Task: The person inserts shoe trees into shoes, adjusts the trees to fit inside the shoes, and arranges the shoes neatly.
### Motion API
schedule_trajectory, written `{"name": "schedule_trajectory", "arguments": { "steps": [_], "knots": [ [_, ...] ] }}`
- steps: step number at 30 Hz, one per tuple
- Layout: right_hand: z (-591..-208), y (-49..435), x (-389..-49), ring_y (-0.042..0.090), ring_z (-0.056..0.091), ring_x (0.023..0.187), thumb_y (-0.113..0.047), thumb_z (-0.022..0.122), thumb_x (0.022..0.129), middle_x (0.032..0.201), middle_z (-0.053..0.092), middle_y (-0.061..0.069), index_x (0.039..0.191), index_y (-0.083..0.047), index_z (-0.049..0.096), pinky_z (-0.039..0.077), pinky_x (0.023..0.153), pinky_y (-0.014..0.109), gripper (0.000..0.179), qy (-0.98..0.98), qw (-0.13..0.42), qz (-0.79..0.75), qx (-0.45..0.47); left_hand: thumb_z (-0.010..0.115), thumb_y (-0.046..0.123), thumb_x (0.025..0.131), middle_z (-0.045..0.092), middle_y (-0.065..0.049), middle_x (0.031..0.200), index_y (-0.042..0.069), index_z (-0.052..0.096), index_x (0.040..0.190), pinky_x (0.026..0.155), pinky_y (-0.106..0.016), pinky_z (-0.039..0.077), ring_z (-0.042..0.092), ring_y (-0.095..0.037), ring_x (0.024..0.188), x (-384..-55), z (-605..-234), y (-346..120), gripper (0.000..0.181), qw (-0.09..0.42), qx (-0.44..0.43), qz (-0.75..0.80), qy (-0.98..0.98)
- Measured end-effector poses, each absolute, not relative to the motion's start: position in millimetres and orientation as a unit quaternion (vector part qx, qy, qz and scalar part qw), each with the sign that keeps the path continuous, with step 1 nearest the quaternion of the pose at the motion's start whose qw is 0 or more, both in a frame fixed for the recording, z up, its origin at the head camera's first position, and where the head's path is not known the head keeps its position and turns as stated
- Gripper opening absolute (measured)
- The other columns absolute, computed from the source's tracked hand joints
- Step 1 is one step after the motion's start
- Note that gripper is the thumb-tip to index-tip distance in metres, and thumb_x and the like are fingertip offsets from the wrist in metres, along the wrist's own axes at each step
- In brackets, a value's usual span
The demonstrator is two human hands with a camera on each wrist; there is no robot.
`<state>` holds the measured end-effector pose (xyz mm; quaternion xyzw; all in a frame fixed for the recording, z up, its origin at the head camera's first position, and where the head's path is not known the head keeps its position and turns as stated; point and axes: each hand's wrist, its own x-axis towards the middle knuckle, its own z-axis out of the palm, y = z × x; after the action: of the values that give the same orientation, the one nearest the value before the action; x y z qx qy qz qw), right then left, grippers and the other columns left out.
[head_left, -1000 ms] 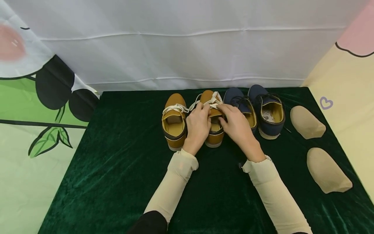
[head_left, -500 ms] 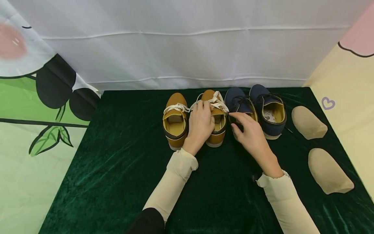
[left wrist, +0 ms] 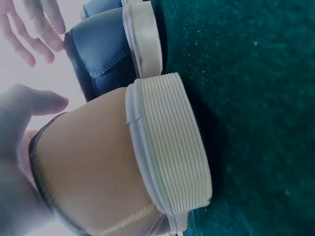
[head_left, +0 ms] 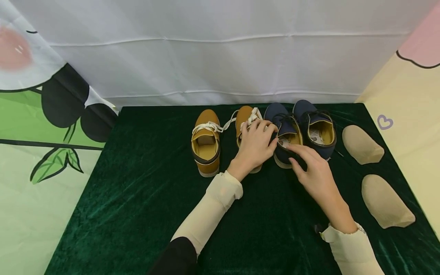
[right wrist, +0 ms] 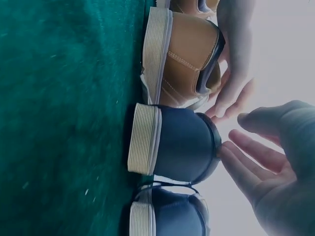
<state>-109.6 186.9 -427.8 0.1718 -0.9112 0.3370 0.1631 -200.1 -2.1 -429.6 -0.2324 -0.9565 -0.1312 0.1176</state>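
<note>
My left hand (head_left: 252, 147) reaches across the second brown shoe (head_left: 243, 114), its fingertips at the side of the nearer-left navy shoe (head_left: 274, 111). White laces (head_left: 255, 114) on that brown shoe lie loose and partly covered by the hand. At the navy shoe's heel, fingertips of my right hand (head_left: 317, 177) meet the collar, the thumb standing apart. The right wrist view shows those fingers against the rim of the navy heel (right wrist: 184, 142). In the left wrist view the left thumb (left wrist: 42, 101) hovers beside the brown heel (left wrist: 93, 162), holding nothing.
Another brown shoe (head_left: 207, 166) with tied white laces stands to the left. A second navy shoe (head_left: 304, 108) stands right of the first. Two beige toe-shaped inserts (head_left: 362, 145) lie at the right on the dark green cloth (head_left: 154, 183). A white curtain (head_left: 220, 68) hangs behind.
My right hand has left the second brown shoe's laces and moved right and nearer to the navy shoe's heel. My left hand has followed rightward, from that brown shoe's laces to the navy shoe's side.
</note>
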Motion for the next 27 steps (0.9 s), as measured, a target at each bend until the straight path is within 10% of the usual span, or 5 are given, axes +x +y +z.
{"name": "schedule_trajectory", "arguments": {
  "steps": [13,27],
  "knots": [
    [-430.6,226.4,-66.9,0.039,0.059,0.125,0.001,0.074,0.094,0.136,0.066,0.018,0.137,-0.011,0.065,0.047,0.102,0.062,0.046,-0.929,0.145,0.32,0.117,0.056,0.046,0.106,0.048,-0.002,0.162,0.032,0.053,0.15,0.123,-0.067,0.026,0.06,-0.025,0.137,-218.4,-420.4,22.8,0.046,0.012,-0.238,-0.11,-0.965],
    [-435.6,285.0,-36.7,0.048,0.053,0.119,0.004,0.077,0.088,0.136,0.06,0.029,0.137,0.0,0.061,0.041,0.101,0.067,0.052,-0.956,0.133,0.25,0.073,0.059,0.036,0.107,0.066,0.001,0.137,0.03,0.063,0.135,0.114,-0.069,0.037,0.074,-0.021,0.104,-225.4,-425.2,27.9,0.029,0.053,-0.238,-0.115,-0.963]
  ]
}}
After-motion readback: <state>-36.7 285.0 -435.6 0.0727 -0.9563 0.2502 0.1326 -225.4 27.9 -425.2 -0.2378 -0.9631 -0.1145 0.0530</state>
